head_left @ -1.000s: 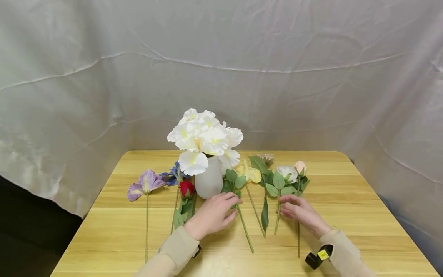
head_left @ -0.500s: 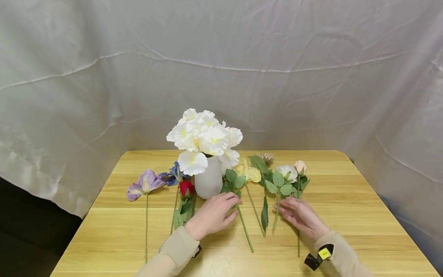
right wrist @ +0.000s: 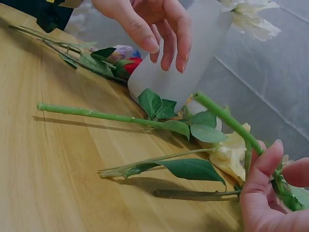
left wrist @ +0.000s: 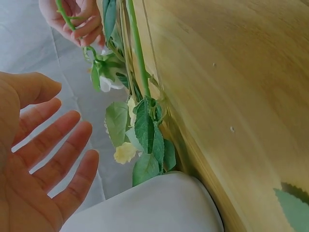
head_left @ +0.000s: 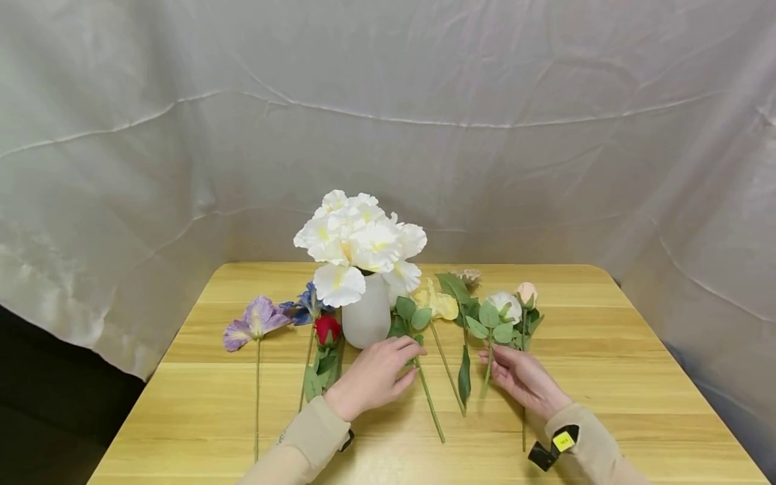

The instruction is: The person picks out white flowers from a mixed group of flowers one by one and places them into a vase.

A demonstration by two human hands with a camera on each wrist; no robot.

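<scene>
My right hand (head_left: 527, 380) pinches the green stem (right wrist: 227, 121) of a white rose (head_left: 506, 306) between thumb and fingers. In the right wrist view the stem's cut end tilts up off the table. The left hand (head_left: 377, 374) hangs with relaxed, spread fingers (left wrist: 63, 159) in front of the white vase (head_left: 366, 316), holding nothing. White irises (head_left: 364, 242) with yellow centres fill the vase. Just beyond the left fingertips lies a leafy green stem (head_left: 430, 401), its bloom mostly hidden behind the vase.
Left of the vase lie a purple iris (head_left: 257, 320), a blue flower (head_left: 308, 303) and a red rose (head_left: 327, 330). To its right are a yellow iris (head_left: 438, 303), a beige bloom (head_left: 469, 276) and a peach rose (head_left: 526, 294). Grey cloth (head_left: 461, 168) hangs behind the table (head_left: 582, 377).
The right fingers have closed on the white rose's stem, and its lower end has shifted and lifted slightly. My left hand has stayed in place.
</scene>
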